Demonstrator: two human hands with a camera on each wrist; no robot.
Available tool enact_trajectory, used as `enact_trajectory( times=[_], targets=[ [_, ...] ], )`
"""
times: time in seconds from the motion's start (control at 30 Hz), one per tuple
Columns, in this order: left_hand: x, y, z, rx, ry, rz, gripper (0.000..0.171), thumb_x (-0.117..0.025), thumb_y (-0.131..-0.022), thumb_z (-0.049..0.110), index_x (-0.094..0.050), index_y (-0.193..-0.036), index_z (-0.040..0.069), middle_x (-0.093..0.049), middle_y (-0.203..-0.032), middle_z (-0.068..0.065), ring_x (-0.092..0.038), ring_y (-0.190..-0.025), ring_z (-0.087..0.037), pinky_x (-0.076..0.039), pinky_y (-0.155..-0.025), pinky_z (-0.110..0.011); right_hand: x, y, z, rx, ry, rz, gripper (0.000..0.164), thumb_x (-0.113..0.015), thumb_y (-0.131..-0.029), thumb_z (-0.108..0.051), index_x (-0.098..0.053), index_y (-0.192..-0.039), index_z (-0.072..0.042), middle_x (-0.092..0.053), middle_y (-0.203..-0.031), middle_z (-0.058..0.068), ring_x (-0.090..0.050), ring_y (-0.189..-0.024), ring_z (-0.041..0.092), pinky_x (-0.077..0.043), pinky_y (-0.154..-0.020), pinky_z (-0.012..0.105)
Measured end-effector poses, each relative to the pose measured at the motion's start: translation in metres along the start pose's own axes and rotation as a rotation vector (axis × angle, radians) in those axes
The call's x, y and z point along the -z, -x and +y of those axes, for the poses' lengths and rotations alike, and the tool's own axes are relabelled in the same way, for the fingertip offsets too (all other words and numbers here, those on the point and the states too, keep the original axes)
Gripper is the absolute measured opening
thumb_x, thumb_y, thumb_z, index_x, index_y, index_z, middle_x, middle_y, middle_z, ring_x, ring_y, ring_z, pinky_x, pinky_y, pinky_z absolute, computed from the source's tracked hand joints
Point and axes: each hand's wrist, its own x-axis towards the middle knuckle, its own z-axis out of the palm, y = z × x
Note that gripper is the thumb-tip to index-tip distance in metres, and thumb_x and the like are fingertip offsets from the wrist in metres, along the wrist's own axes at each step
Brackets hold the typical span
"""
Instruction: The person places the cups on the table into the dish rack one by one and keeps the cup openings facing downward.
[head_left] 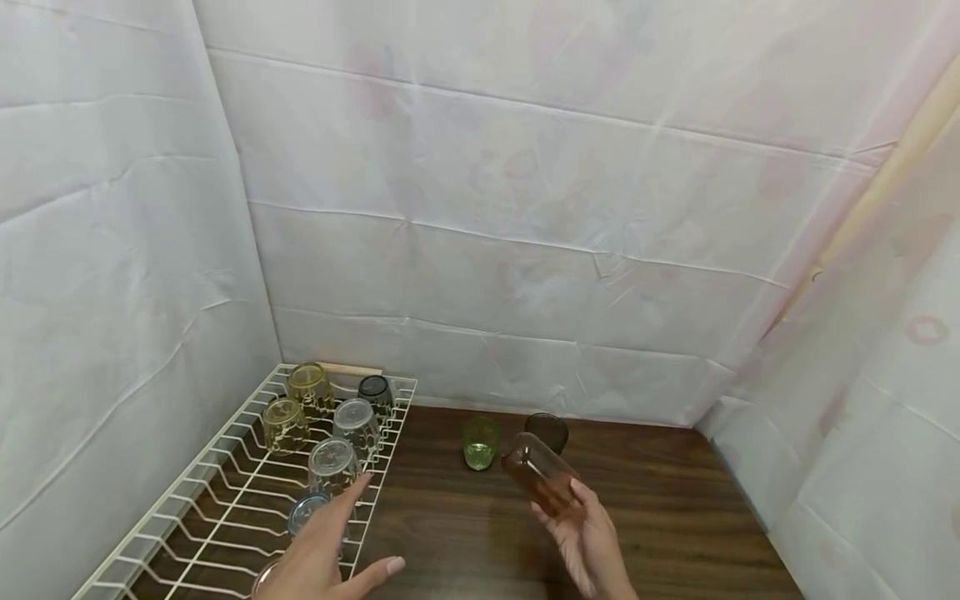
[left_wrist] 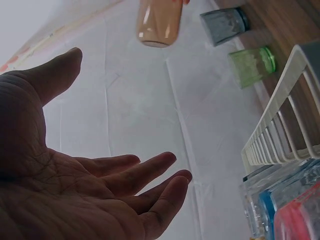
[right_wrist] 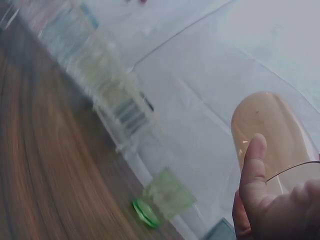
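Head view shows the right hand (head_left: 588, 533) gripping a brown glass (head_left: 536, 473) above a table (head_left: 435, 517) stretching toward three o'clock, left hand (head_left: 318, 554) spread by the rack (left_wrist: 295, 62) edge, while left wrist view adds a red glass (left_wrist: 295, 222).

Creased pale sheeting (head_left: 480, 183) walls in a dark wood-grain tabletop (head_left: 675, 508).

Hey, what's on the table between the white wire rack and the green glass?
In the head view, nothing stands between the white wire rack and the green glass; that stretch is bare brown tabletop.
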Motion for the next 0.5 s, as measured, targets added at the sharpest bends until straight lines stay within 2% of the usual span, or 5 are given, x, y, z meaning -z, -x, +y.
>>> enact_trajectory(
  times=[0.13, 0.27, 0.37, 0.5],
  targets=[
    [-0.003, -0.001, 0.000, -0.002, 0.031, -0.003, 0.112, -0.084, -0.083, 0.064, -0.032, -0.167, 0.010, -0.046, -0.162, -0.032, -0.049, -0.145, -0.057, -0.046, -0.109, -0.076, 0.005, 0.004, 0.000, -0.084, -0.199, -0.211, 0.043, -0.025, -0.119, -0.035, -0.062, -0.133, -0.017, -0.065, -0.140, 0.001, -0.061, -0.132, 0.014, -0.053, -0.114, 0.029],
    [-0.006, -0.003, 0.001, -0.025, 0.041, 0.004, 0.109, -0.084, -0.084, 0.060, -0.033, -0.166, 0.009, -0.046, -0.162, -0.031, -0.049, -0.145, -0.056, -0.046, -0.111, -0.075, 0.005, 0.004, 0.003, -0.098, -0.339, -0.372, 0.059, -0.015, -0.119, -0.035, -0.063, -0.142, -0.011, -0.066, -0.145, 0.005, -0.059, -0.137, 0.015, -0.051, -0.117, 0.027],
    [-0.010, -0.004, 0.003, -0.035, 0.034, 0.009, 0.109, -0.085, -0.084, 0.059, -0.035, -0.165, 0.008, -0.047, -0.162, -0.030, -0.050, -0.145, -0.056, -0.045, -0.111, -0.075, 0.002, 0.004, 0.005, -0.098, -0.402, -0.427, 0.063, -0.012, -0.118, -0.036, -0.063, -0.145, -0.008, -0.066, -0.147, 0.007, -0.059, -0.139, 0.017, -0.050, -0.118, 0.027],
    [-0.019, -0.006, 0.000, -0.072, 0.022, 0.037, 0.108, -0.087, -0.081, 0.058, -0.040, -0.162, 0.006, -0.052, -0.159, -0.028, -0.053, -0.143, -0.054, -0.047, -0.111, -0.073, -0.002, 0.004, 0.008, -0.086, -0.420, -0.454, 0.066, -0.010, -0.118, -0.037, -0.061, -0.148, -0.008, -0.065, -0.147, 0.007, -0.060, -0.138, 0.016, -0.051, -0.117, 0.026]
  ],
)
